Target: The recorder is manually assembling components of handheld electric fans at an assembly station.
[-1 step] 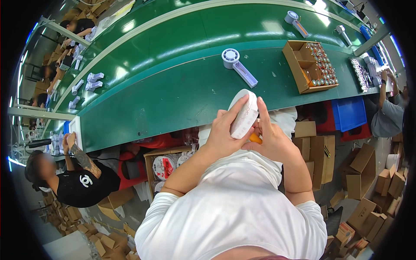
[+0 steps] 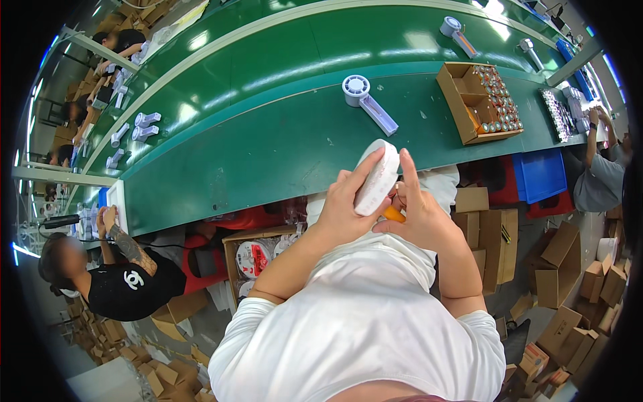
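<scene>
My left hand (image 2: 338, 213) is closed around a white roll of tape (image 2: 376, 179) with faint red print, held on edge over my lap at the table's near side. Just to its right, my right hand (image 2: 416, 211) curls its thumb and lower fingers round an orange battery (image 2: 394, 214), mostly hidden; its index finger points up beside the roll. Farther off on the green table (image 2: 268, 147) lies a pale lilac handheld fan (image 2: 357, 88), its handle (image 2: 380, 115) angled toward me with a long recess showing.
At the right, a cardboard box (image 2: 459, 110) holds several orange batteries with wires. Beyond the table runs a green conveyor belt (image 2: 281, 57) carrying several fans. A co-worker in black (image 2: 137, 285) sits at the left, another in grey (image 2: 599, 191) at the right. A blue bin (image 2: 540, 175) stands below.
The roll has tipped very slightly in my left hand. My right index finger has shifted a little; both hands keep their hold.
</scene>
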Available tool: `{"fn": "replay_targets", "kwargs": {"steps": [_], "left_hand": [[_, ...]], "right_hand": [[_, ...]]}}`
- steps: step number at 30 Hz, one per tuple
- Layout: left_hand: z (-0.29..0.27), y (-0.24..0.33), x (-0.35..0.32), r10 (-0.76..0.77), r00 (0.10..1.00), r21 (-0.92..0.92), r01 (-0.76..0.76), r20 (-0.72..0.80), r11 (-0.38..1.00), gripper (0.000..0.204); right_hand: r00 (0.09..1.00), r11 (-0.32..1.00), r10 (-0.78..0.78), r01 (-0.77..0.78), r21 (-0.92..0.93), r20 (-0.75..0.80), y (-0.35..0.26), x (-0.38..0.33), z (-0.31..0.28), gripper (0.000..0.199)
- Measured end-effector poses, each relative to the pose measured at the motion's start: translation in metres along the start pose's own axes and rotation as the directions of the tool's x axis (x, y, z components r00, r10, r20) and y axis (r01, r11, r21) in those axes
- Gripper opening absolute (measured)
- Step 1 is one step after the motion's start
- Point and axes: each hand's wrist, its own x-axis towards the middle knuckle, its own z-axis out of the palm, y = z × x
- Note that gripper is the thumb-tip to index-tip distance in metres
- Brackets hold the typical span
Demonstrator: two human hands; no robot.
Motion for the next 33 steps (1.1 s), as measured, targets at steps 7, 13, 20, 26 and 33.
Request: {"fn": "replay_targets", "kwargs": {"steps": [7,13,20,26,33], "left_hand": [[-0.012,-0.014,-0.006,-0.238,0.957,-0.909,0.240,0.164,0.342,0.058],[-0.004,-0.019,-0.020,-0.256,0.967,-0.940,0.072,-0.016,0.332,0.078],[-0.011,-0.026,-0.020,-0.069,0.993,-0.912,0.112,0.093,0.394,0.074],[-0.011,-0.027,-0.015,-0.362,0.928,-0.727,0.193,-0.082,0.659,0.078],[-0.022,-0.025,-0.022,-0.003,0.999,-0.591,0.033,0.053,0.806,0.080]], "right_hand": [[1.000,0.999,-0.010,0.009,-0.051,-0.020,0.002,-0.001,-0.007,0.093],[0.985,0.991,0.125,-0.118,0.067,-0.115,-0.001,-0.004,-0.002,0.053],[0.989,0.988,0.073,-0.055,0.142,-0.127,-0.011,-0.007,-0.005,0.033],[0.982,0.997,0.072,-0.071,0.011,-0.174,-0.009,-0.009,-0.004,0.035],[0.979,0.994,0.110,-0.111,0.007,-0.171,-0.009,-0.011,-0.007,0.033]]}}
